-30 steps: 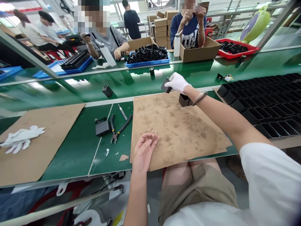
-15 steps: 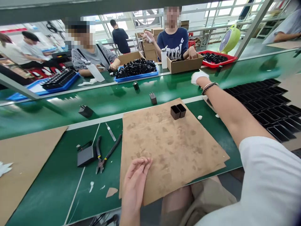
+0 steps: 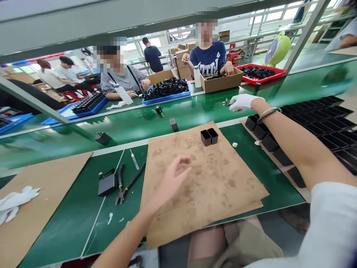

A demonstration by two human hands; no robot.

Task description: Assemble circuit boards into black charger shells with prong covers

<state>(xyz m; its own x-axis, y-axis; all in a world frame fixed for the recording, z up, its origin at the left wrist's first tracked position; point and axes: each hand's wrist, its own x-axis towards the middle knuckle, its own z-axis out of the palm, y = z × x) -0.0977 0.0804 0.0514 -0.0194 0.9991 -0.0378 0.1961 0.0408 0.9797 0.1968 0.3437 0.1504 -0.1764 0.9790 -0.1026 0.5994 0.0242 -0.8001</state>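
My right hand (image 3: 243,102), in a white glove, reaches over the green belt (image 3: 134,124). Its fingers are pinched on a small piece with metal prongs at the fingertips; the rest of that piece is hidden. Bare and slightly blurred, my left hand (image 3: 178,173) hovers above the brown cardboard sheet (image 3: 223,186), fingers loosely curled and thumb apart, with nothing visible in it. Two open black plastic cases (image 3: 205,138) stand side by side near the sheet's far edge. Beyond them, a black plug adapter (image 3: 173,124) lies on the belt.
Left of the sheet lie diagonal cutters (image 3: 120,195), a slim blade-like tool (image 3: 134,160) and a dark box (image 3: 107,185). Rows of black cases (image 3: 329,128) fill the right side. Across the belt, two people sit behind a blue tray (image 3: 167,97) and a cardboard box (image 3: 221,82).
My left hand has moved up and forward over the cardboard. My right hand now shows a small pronged piece at its fingertips. The camera view has shifted, and the belt adapter sits slightly further left.
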